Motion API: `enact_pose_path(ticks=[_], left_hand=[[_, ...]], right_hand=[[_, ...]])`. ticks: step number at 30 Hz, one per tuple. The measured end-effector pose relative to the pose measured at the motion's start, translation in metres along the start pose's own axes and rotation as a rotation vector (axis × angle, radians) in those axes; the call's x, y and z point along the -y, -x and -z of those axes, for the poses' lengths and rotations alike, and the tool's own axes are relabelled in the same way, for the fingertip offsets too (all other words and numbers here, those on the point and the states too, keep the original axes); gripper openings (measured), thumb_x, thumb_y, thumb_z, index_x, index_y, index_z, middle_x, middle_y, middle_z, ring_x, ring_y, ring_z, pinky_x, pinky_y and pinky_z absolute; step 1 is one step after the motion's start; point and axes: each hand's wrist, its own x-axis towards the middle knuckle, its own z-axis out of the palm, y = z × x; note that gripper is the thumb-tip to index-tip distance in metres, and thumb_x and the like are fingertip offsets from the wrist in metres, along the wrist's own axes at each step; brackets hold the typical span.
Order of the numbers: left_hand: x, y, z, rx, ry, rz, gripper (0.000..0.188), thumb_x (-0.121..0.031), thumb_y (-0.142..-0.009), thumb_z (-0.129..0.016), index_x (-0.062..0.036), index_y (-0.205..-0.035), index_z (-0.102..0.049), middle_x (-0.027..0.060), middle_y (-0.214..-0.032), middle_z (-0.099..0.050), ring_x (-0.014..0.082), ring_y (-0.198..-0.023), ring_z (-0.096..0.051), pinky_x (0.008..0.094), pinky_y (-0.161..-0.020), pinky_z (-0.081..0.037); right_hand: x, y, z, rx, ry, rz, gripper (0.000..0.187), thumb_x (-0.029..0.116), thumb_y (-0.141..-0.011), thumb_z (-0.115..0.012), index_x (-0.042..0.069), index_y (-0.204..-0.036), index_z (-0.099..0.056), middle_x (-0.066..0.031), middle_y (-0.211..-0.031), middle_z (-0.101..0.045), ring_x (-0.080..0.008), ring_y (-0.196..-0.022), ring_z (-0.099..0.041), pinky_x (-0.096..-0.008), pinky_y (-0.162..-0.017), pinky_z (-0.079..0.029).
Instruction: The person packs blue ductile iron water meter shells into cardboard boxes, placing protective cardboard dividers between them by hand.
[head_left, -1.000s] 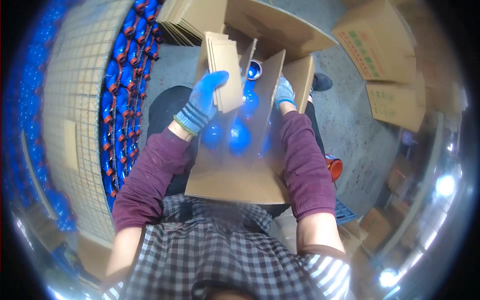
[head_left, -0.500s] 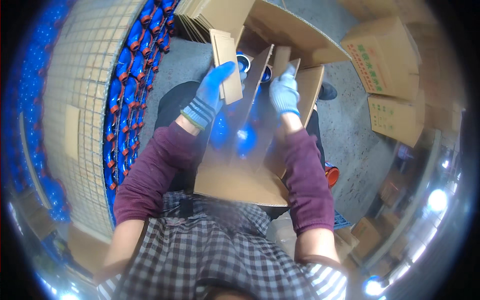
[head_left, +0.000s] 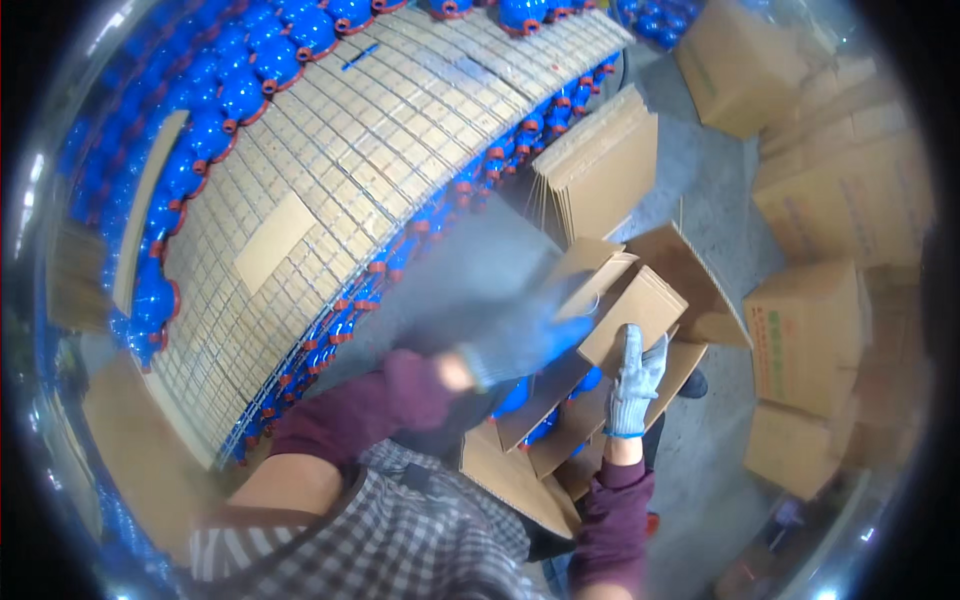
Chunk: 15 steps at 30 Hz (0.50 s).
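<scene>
An open cardboard box (head_left: 520, 482) stands in front of me, with upright cardboard dividers (head_left: 540, 405) and shiny blue round items (head_left: 511, 398) in its compartments. My right hand (head_left: 635, 382), in a grey-blue work glove, grips a few small flat cardboard pieces (head_left: 640, 312), its thumb lying on their face above the box. My left hand (head_left: 525, 335), gloved with blue fingers, is smeared by motion at the box's left side. Its fingers cannot be made out, and whether it touches the box or a divider is unclear.
To the left is a wire-mesh rack (head_left: 380, 140) covered with cardboard, with rows of blue and red items (head_left: 240, 95) above and below. A stack of folded cardboard (head_left: 605, 170) stands beyond the box. Several cartons (head_left: 805, 335) stand at the right.
The view has swung left, toward the rack. The small cardboard pieces have passed from my left hand to my right. My left hand is now blurred by movement.
</scene>
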Motion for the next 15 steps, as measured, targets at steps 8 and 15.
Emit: enact_pose_path(ticks=[8,15], left_hand=[[0.013,0.053,0.238,-0.031,-1.081,0.547,0.059,-0.029,-0.079,-0.067,-0.0061,-0.129,-0.046,0.0163,-0.122,-0.052,0.0306,-0.112,-0.051,0.0406,-0.096,-0.040],[0.104,-0.080,0.265,-0.194,-0.742,-0.064,0.066,-0.038,-0.078,-0.066,-0.0062,-0.131,-0.043,0.0182,-0.129,-0.044,0.0347,-0.119,-0.042,0.0426,-0.098,-0.037]], right_hand=[[-0.107,-0.064,-0.069,0.099,0.683,-0.207,0.045,0.025,-0.084,-0.057,0.005,-0.123,-0.047,-0.0282,-0.101,-0.061,-0.0419,-0.098,-0.059,-0.0478,-0.083,-0.046],[-0.164,-0.088,-0.070,0.627,0.855,-0.163,0.050,0.036,-0.086,-0.053,0.004,-0.124,-0.048,-0.0232,-0.109,-0.060,-0.0399,-0.102,-0.058,-0.0447,-0.085,-0.047]])
